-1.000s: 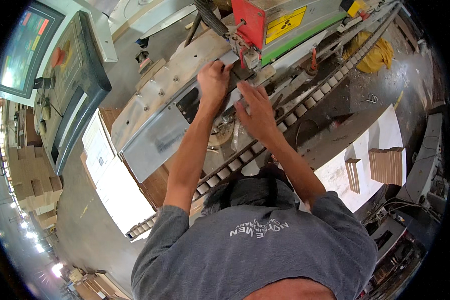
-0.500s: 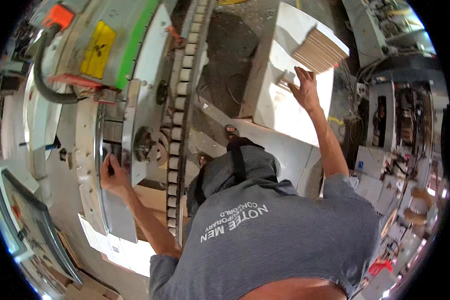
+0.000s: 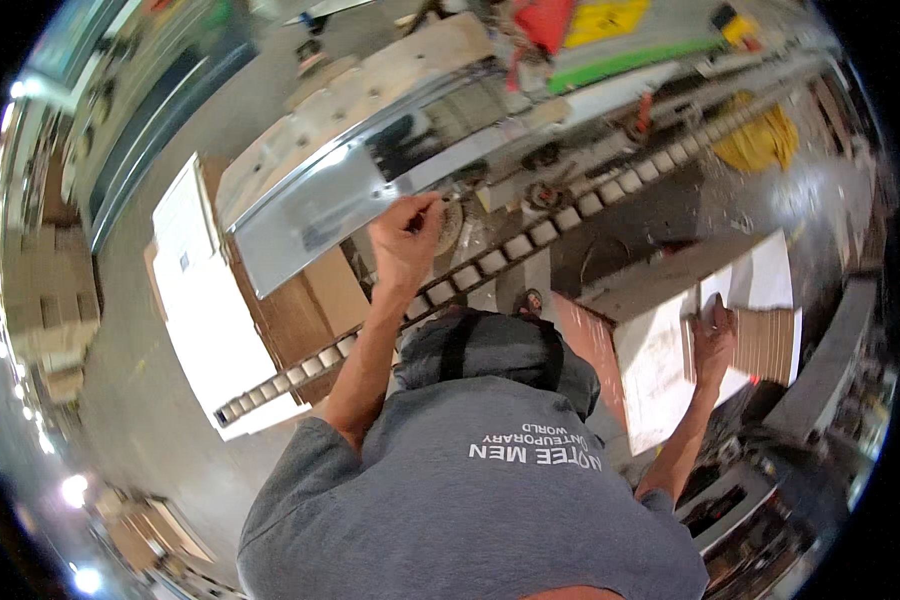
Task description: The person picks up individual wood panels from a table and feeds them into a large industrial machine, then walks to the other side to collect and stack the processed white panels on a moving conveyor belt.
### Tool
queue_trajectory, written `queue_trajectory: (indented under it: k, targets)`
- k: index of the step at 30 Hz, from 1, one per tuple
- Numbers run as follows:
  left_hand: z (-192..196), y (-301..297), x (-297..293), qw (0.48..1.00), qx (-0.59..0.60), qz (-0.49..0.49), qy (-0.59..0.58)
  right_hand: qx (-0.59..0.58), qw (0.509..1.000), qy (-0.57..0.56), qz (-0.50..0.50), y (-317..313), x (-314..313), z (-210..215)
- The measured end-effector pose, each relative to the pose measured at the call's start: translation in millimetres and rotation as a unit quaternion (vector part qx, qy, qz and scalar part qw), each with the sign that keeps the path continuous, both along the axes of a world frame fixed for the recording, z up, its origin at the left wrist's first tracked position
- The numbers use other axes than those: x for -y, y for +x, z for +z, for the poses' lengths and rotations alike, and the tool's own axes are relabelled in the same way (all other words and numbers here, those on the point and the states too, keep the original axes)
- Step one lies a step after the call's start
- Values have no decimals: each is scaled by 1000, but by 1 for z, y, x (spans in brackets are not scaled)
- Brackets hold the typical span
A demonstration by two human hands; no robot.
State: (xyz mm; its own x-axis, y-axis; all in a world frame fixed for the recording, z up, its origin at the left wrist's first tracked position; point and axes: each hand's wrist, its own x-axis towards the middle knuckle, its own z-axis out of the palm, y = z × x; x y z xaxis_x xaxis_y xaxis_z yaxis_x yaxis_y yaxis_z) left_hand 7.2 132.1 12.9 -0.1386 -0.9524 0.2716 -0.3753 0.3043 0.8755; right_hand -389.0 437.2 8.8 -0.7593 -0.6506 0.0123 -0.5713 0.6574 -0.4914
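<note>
My left hand [image 3: 406, 236] reaches up and grips the lower edge of a long shiny metal cover [image 3: 315, 205] on a big machine. Just beside it runs a conveyor track of pale blocks [image 3: 510, 250]. My right hand [image 3: 715, 338] is stretched out to the right and lies flat on the near end of a stack of thin wooden strips [image 3: 767, 345]. That stack rests on a white tabletop [image 3: 655, 375]. My grey-shirted body fills the lower middle of the view.
Large white boards [image 3: 195, 300] and a brown panel [image 3: 315, 300] lie below the metal cover at left. A red machine part [image 3: 545, 20] and a yellow bundle [image 3: 760, 140] sit at the top. Dark machinery [image 3: 760, 500] stands at lower right.
The view has swung around. My left hand stays on the metal cover. My right hand left the machine, reached out to the wooden stack, and now rests on it.
</note>
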Motion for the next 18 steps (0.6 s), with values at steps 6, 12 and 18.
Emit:
queue_trajectory:
  k: [6,12,18]
  targets:
    - [14,29,-24,999,-32,41,-1,34,929,-98,356,125,213,59]
    - [17,68,-15,993,-21,113,-36,-69,815,-126,561,234,364,46]
    - [1,101,2,985,-7,145,-97,-183,807,-173,534,262,375,43]
